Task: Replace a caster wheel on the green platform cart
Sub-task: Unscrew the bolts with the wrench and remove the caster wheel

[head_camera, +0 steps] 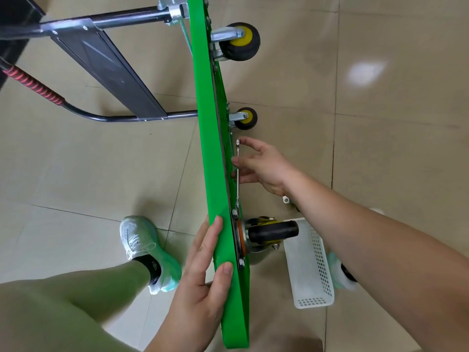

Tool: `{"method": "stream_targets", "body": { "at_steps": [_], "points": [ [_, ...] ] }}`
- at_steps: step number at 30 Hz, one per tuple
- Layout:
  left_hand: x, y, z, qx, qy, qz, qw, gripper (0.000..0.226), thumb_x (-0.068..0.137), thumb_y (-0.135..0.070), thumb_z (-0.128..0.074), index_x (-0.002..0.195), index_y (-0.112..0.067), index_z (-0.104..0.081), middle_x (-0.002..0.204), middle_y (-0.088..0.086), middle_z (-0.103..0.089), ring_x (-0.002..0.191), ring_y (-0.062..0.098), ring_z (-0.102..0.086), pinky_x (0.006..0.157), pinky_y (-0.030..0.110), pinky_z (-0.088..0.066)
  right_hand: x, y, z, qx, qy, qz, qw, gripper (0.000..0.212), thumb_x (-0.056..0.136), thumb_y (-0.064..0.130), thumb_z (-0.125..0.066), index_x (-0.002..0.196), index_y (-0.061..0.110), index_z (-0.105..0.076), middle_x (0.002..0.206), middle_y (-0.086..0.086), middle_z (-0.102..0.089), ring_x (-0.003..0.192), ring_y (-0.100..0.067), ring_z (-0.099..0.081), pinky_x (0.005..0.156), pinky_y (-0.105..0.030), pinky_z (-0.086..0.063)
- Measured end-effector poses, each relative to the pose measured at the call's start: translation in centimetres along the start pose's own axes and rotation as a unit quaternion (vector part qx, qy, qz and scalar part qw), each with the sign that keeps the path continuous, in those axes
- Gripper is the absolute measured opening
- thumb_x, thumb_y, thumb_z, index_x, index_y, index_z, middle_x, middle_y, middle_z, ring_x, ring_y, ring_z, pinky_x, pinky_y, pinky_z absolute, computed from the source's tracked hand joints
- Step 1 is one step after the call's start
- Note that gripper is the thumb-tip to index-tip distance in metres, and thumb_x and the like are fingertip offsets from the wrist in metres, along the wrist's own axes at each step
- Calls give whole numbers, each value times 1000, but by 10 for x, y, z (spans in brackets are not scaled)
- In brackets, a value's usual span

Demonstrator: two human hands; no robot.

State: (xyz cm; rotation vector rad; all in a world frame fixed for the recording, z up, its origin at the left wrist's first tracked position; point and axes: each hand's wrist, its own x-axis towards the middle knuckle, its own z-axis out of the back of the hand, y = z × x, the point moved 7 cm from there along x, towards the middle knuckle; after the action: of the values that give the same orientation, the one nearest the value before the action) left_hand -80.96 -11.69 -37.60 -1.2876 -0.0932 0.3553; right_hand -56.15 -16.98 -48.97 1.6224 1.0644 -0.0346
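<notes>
- The cart (210, 123) stands on its edge on the tiled floor (101, 174), with its underside facing right.
- The left hand (203, 270) lies flat against the near end of the deck, fingers straight and thumb on the rim, grasping nothing.
- The right hand (264, 168) has its fingertips on a wrench (237, 191) that lies along the underside. I cannot tell whether they pinch it or only touch it.
- The wrench's lower end sits just above the near caster (272, 231), which is mounted on the underside.
- Two more casters (243, 41) are fixed farther along.
- A white basket (314, 275) lies on the floor below the near caster.
</notes>
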Motion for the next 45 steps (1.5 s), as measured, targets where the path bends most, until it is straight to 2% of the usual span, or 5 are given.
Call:
{"method": "stream_targets", "body": {
  "at_steps": [15,23,29,37,45],
  "points": [
    [0,0,-1,-7,10,3,1000,61,99,-38,-53,155,-58,-35,167,-19,-33,159,10,-21,126,23,-20,5,0,-2,-13,0,-32,999,72,86,-1,-75,148,18,-44,98,-18,-75,82,-31,-76,77,-49,-62],
    [-1,-2,-1,-20,20,10,1000,60,100,-40,-52,155,-57,-34,167,-21,-31,159,11,-21,127,36,-20,5,5,-5,-35,-26,-46,998,74,85,-5,-74,148,18,-45,106,-23,-74,83,-33,-76,80,-52,-62],
    [-1,-4,0,-11,24,12,1000,60,100,-42,-51,154,-59,-33,165,-24,-32,158,9,-22,126,33,-20,3,1,-4,-1,-9,-52,999,73,86,-5,-72,150,17,-44,100,-19,-76,85,-32,-76,75,-46,-62],
    [-1,-2,0,-18,24,26,999,60,98,-44,-52,154,-60,-34,166,-24,-31,159,11,-21,129,52,-20,-8,23,-10,-47,10,50,998,76,82,2,-78,148,23,-45,107,-23,-73,87,-34,-76,80,-57,-61],
    [0,-8,-1,-11,33,35,999,60,96,-47,-50,149,-67,-32,162,-33,-30,158,3,-19,127,26,-18,-9,2,-2,18,-30,-29,999,71,90,-4,-69,151,19,-41,88,-13,-74,76,-25,-75,70,-44,-63]
  ]
}}
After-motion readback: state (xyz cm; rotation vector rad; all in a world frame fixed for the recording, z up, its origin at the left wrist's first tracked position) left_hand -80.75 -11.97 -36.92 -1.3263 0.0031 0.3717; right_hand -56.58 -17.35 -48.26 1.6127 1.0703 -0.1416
